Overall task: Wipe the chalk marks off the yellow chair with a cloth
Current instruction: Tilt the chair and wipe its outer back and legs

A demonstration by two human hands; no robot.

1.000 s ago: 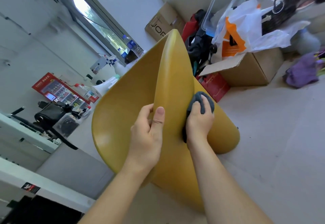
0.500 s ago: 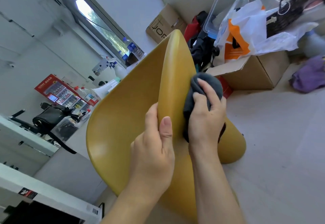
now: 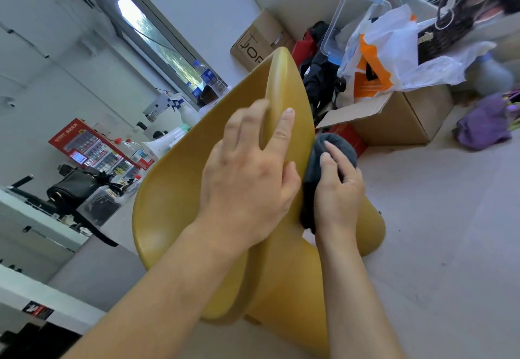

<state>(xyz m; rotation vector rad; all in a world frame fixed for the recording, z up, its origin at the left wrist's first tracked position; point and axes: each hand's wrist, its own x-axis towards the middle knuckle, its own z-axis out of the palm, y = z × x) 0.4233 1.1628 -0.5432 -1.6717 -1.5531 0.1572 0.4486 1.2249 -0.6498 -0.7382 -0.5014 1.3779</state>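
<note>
Head view, looking down along both forearms. The yellow chair (image 3: 174, 195) fills the middle of my picture, tipped so that its curved shell meets the camera nearly edge-on, with the narrow rim running up towards the window. It stands on the pale floor (image 3: 439, 232).

(a) Left hand (image 3: 247, 178): I see it clasping the rim of the shell, thumb on the near right side and fingers wrapped over to the far side, partly blurred.

(b) Right hand (image 3: 337, 198): its fingers curl over a bunched dark grey cloth (image 3: 339, 142) and press it against the right-hand face of the shell, just beside the left thumb. That face is turned away from me, so I cannot tell what the cloth covers.

(c) Surroundings: an open cardboard box (image 3: 408, 116) sits on the floor behind the chair, holding a white and orange plastic bag (image 3: 394, 43). A purple bundle (image 3: 484, 125) lies to the box's right. A black handbag (image 3: 76, 187) rests on the surface at far left.
</note>
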